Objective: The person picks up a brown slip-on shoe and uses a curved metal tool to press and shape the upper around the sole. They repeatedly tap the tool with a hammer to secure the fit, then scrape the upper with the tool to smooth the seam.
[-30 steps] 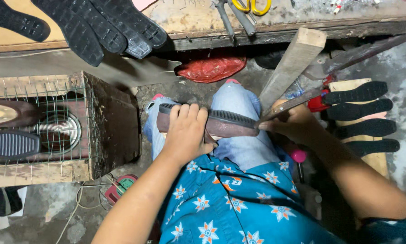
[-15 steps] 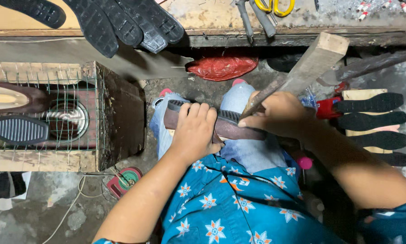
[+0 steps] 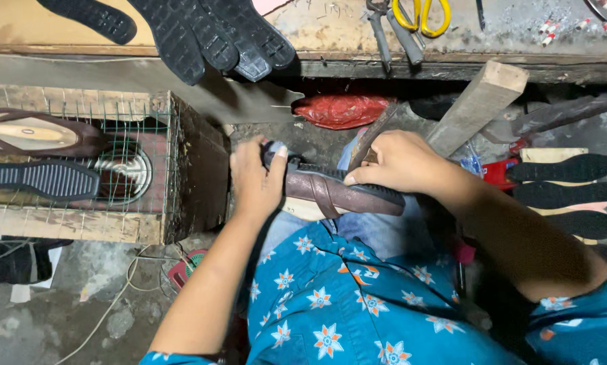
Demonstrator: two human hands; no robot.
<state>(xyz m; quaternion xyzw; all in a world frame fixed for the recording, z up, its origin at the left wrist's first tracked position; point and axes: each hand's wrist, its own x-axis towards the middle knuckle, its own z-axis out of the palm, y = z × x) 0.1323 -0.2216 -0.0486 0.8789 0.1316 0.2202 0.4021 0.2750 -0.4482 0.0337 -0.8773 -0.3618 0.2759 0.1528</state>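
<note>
Below the bench's [image 3: 182, 40] front edge, our left hand [image 3: 253, 179] clasps the brown sandal [image 3: 337, 196]; our right hand [image 3: 398, 162] pinches its sole edge, still unfinished.

My left hand [image 3: 255, 177] curls, thumb up and fingers wrapped, forearm bare and reaching up from below, while my right hand [image 3: 395, 162] bends inward with fingertips pinched together.
</note>
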